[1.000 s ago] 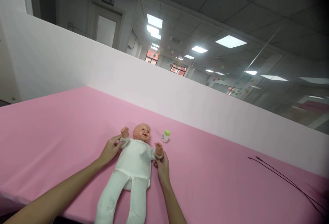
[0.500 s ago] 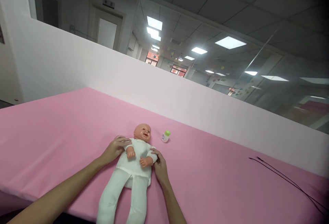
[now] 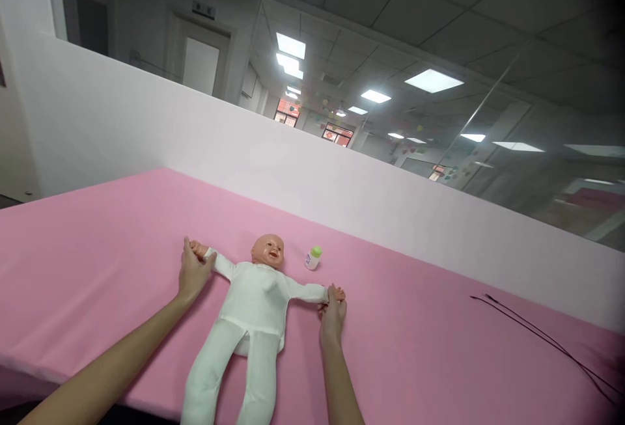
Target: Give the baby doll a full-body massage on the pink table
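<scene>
A baby doll (image 3: 256,298) with a white cloth body lies on its back on the pink table cover (image 3: 415,340), arms stretched out to both sides. My left hand (image 3: 194,272) is closed around the doll's wrist on the left, with the doll's small hand showing past my fingers. On the other side my right hand (image 3: 333,314) grips the doll's other forearm near its hand. Beside the doll's head stands a small bottle (image 3: 313,258) with a green cap, touched by neither hand.
Two thin black cables (image 3: 541,335) lie on the cover at the right. A low white wall (image 3: 303,171) runs along the far edge, with glass (image 3: 488,106) above it. The table's near edge shows at the lower left.
Both my hands have moved outward from the doll's upper arms to its wrists. The doll's arms, earlier folded over its chest, are now spread wide. The bottle has stayed in place.
</scene>
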Tool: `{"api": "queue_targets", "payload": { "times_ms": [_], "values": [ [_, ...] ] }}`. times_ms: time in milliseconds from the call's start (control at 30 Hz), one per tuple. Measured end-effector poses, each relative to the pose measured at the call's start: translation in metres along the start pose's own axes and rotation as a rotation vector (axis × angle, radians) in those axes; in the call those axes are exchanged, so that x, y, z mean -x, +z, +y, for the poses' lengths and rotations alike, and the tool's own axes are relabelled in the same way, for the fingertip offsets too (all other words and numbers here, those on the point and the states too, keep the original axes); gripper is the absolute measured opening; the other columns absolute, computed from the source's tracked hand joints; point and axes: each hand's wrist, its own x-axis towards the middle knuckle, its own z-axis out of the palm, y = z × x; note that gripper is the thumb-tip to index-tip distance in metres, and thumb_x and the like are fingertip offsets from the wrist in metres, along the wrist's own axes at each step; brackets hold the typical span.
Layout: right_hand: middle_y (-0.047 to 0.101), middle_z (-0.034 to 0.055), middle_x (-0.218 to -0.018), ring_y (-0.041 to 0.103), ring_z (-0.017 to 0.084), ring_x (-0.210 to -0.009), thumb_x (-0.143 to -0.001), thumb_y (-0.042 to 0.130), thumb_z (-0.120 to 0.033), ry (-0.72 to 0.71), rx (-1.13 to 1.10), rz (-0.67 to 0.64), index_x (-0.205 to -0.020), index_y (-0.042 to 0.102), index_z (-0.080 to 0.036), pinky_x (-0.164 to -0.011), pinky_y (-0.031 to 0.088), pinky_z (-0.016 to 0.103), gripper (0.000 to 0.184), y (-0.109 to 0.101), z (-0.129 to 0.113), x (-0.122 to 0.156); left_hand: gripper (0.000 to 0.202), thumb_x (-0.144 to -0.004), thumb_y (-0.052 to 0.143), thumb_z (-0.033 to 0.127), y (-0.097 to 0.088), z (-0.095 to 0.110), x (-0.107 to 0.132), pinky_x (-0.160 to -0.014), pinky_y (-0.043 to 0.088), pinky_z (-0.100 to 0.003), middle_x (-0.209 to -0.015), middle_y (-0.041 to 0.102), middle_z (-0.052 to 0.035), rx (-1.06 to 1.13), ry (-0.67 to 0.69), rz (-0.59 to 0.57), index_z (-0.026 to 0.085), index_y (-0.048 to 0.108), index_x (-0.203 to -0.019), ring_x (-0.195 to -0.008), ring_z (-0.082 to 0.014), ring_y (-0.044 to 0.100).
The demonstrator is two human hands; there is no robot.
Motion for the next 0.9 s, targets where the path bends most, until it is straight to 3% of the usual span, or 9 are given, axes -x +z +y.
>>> {"api": "queue_targets", "payload": {
  "times_ms": [100, 200, 300, 467, 567, 667, 733, 800, 900],
  "values": [
    [0.056, -0.0095, -0.062, 0.047, 0.013, -0.043, -0.071, 0.078, -0.057, -0.030, 0.092, 0.075, -0.110, 0.054, -0.026, -0.041, 0.033, 0.024, 0.056, -0.012, 0.006, -0.011, 0.087, -0.093, 0.056, 0.053, -0.004, 0.009, 0.000, -0.105, 0.043, -0.061, -0.137, 0.057, -0.0265, -0.396, -0.022, 0.058, 0.007, 0.029, -0.162, -0.131, -0.0457, 0.052],
    [0.067, -0.0019, -0.076, 0.063, 0.020, -0.062, -0.068, 0.075, -0.056, -0.098, 0.298, 0.136, -0.118, 0.055, -0.024, -0.053, 0.046, 0.030, 0.063, -0.021, 0.011, -0.018, 0.082, -0.096, 0.050, 0.052, -0.005, 0.013, 0.002, -0.103, 0.043, -0.062, -0.137, 0.056, -0.0277, -0.534, -0.012, 0.059, 0.005, 0.033, -0.160, -0.129, -0.0466, 0.050],
    [0.074, 0.0097, -0.096, 0.070, 0.029, -0.092, -0.064, 0.074, -0.054, -0.111, 0.420, 0.140, -0.113, 0.062, -0.021, -0.071, 0.053, 0.035, 0.060, -0.025, 0.012, -0.021, 0.078, -0.098, 0.047, 0.052, -0.003, 0.009, 0.003, -0.104, 0.041, -0.061, -0.140, 0.054, -0.0273, -0.550, 0.015, 0.058, 0.007, 0.034, -0.160, -0.132, -0.0459, 0.046],
    [0.072, 0.0163, -0.115, 0.068, 0.033, -0.108, -0.064, 0.070, -0.052, -0.111, 0.471, 0.085, -0.109, 0.068, -0.018, -0.084, 0.053, 0.037, 0.056, -0.026, 0.009, -0.015, 0.069, -0.101, 0.045, 0.048, 0.000, -0.003, 0.004, -0.111, 0.038, -0.061, -0.151, 0.044, -0.0272, -0.503, 0.042, 0.048, 0.011, 0.039, -0.159, -0.141, -0.0455, 0.040],
    [0.066, 0.0192, -0.126, 0.067, 0.033, -0.106, -0.069, 0.066, -0.051, -0.169, 0.557, 0.103, -0.118, 0.068, -0.016, -0.083, 0.052, 0.038, 0.060, -0.025, 0.003, -0.008, 0.064, -0.103, 0.043, 0.042, -0.001, 0.000, 0.006, -0.117, 0.031, -0.064, -0.160, 0.033, -0.0280, -0.453, 0.138, 0.076, 0.010, 0.040, -0.158, -0.149, -0.0454, 0.029],
    [0.059, 0.0192, -0.137, 0.068, 0.026, -0.087, -0.076, 0.061, -0.045, -0.261, 0.596, 0.147, -0.124, 0.068, -0.018, -0.076, 0.051, 0.037, 0.056, -0.021, -0.008, -0.004, 0.060, -0.103, 0.043, 0.039, 0.000, 0.023, 0.018, -0.124, 0.023, -0.063, -0.166, 0.028, -0.0229, -0.299, 0.319, 0.090, 0.013, 0.042, -0.157, -0.156, -0.0409, 0.020],
    [0.062, 0.0158, -0.134, 0.064, 0.022, -0.073, -0.079, 0.061, -0.042, -0.316, 0.583, 0.100, -0.118, 0.070, -0.020, -0.073, 0.051, 0.038, 0.046, -0.014, -0.016, -0.008, 0.056, -0.103, 0.046, 0.040, 0.009, 0.051, 0.031, -0.126, 0.024, -0.058, -0.165, 0.036, -0.0177, -0.096, 0.434, -0.031, 0.018, 0.046, -0.155, -0.156, -0.0359, 0.026],
    [0.068, 0.0123, -0.126, 0.062, 0.021, -0.070, -0.080, 0.063, -0.041, -0.357, 0.564, -0.004, -0.112, 0.072, -0.022, -0.073, 0.053, 0.038, 0.039, -0.004, -0.025, -0.017, 0.050, -0.103, 0.048, 0.042, 0.030, 0.084, 0.048, -0.125, 0.032, -0.054, -0.156, 0.052, -0.0139, 0.153, 0.489, -0.305, 0.022, 0.056, -0.148, -0.148, -0.0320, 0.043],
    [0.071, 0.0122, -0.122, 0.066, 0.026, -0.080, -0.082, 0.062, -0.039, -0.429, 0.625, -0.187, -0.116, 0.071, -0.021, -0.076, 0.056, 0.040, 0.040, 0.013, -0.035, -0.039, 0.041, -0.100, 0.056, 0.048, 0.082, 0.132, 0.069, -0.117, 0.045, -0.049, -0.135, 0.070, -0.0131, 0.516, 0.311, -0.686, 0.022, 0.072, -0.127, -0.132, -0.0307, 0.061]
  ]
}}
